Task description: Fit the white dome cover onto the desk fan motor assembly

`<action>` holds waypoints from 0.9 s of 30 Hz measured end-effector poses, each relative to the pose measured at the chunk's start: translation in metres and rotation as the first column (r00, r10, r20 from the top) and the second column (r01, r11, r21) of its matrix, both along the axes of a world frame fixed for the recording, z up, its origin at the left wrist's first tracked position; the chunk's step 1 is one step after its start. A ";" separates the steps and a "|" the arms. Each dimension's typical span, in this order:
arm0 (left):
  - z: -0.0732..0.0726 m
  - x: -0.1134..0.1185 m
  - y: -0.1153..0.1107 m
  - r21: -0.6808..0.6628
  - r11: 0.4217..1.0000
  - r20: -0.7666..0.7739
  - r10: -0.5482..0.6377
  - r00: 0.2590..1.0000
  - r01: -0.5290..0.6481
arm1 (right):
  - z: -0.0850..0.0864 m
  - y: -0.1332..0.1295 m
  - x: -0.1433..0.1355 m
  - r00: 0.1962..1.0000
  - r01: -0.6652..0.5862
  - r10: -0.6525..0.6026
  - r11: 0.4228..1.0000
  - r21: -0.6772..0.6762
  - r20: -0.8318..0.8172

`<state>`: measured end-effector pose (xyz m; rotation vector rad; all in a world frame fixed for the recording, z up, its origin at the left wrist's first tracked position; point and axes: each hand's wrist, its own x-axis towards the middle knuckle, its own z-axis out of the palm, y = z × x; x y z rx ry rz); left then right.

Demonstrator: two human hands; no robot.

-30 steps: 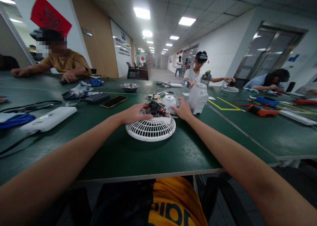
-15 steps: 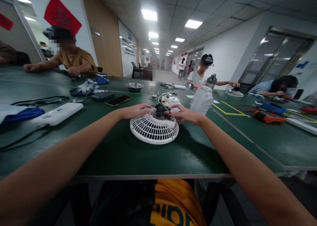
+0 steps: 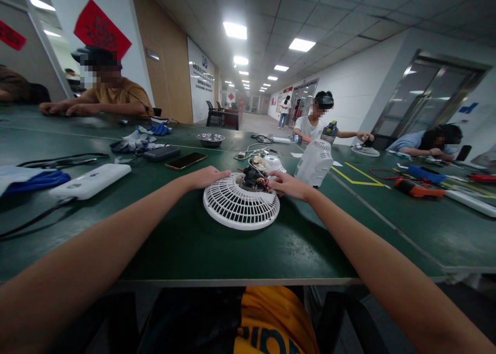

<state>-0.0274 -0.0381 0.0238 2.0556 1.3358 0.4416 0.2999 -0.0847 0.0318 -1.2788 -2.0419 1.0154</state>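
A round white fan grille lies on the green table in front of me. On it sits a dark motor with red wires and a pale part on top. My left hand holds the grille's far left rim, its fingertips partly hidden. At the right side, my right hand is closed on the grille's edge, with its fingertips close beside the motor's red wires. Just behind stands a white plastic housing. A smaller white domed part and a white cable lie beyond the motor.
On the left are a white power bank, a phone, a dark case and gloves. A metal bowl stands farther back. An orange multimeter lies at right. Several other people sit around the table.
My left hand has drawn slightly left, off the motor area toward the grille's rim. My right hand has shifted a little, with its fingers drawn closer together. The grille stays almost in place.
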 end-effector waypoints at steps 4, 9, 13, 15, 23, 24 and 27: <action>-0.002 -0.001 0.004 -0.018 1.000 0.024 -0.017 1.000 0.017 | 0.006 0.003 0.002 0.997 0.065 -0.076 0.966 0.252 0.034; -0.006 -0.003 0.013 -0.030 0.998 0.028 -0.059 0.998 0.060 | 0.024 0.011 0.028 0.795 0.511 -0.557 0.396 0.763 -0.242; -0.007 -0.003 0.014 -0.048 0.996 0.039 -0.068 0.997 0.069 | 0.024 0.021 0.061 0.472 0.674 -0.805 0.065 0.736 -0.361; -0.006 -0.002 0.012 -0.041 0.996 0.037 -0.072 0.997 0.074 | 0.017 0.027 0.076 0.382 0.736 -0.869 0.079 0.672 -0.315; -0.005 -0.001 0.010 0.023 0.997 0.036 -0.074 0.997 0.073 | -0.010 0.045 0.107 0.437 0.864 -0.873 0.338 0.374 -0.219; -0.006 -0.002 0.011 0.037 0.997 0.032 -0.074 0.997 0.073 | -0.011 0.045 0.108 0.425 0.877 -0.878 0.339 0.341 -0.220; -0.007 -0.002 0.011 0.059 0.995 0.026 -0.085 0.996 0.084 | -0.013 0.045 0.108 0.396 0.900 -0.888 0.326 0.291 -0.231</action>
